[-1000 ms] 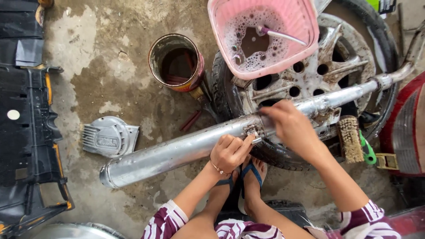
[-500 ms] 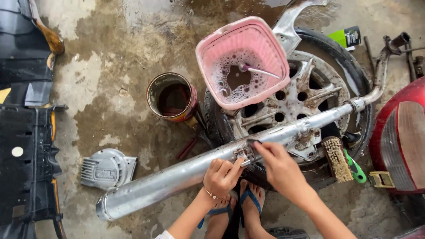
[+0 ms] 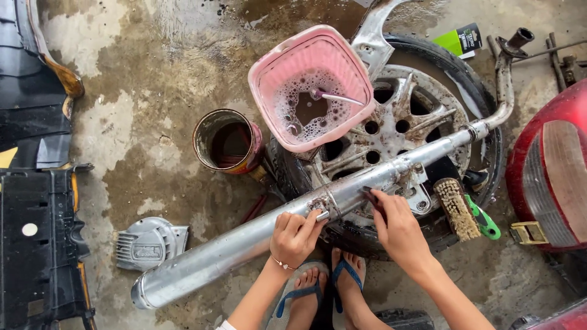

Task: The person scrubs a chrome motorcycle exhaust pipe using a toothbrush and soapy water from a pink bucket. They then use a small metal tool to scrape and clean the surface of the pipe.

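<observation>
While the view has pulled back since a second ago, both hands stay put: left hand (image 3: 295, 235) curled around the chrome exhaust pipe (image 3: 244, 244), which lies across the wheel (image 3: 403, 131), right hand (image 3: 398, 229) fingertips pressing a dark scrap against it.

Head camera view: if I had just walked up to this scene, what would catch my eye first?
Most likely the long silver exhaust pipe, lying slantwise across a wheel on the wet concrete floor, with the left hand and the right hand both on its middle. Next, the pink basket of soapy water sitting on the wheel's upper left. A rusty can stands just left of it, and a green-handled brush lies right of the hands.
</observation>
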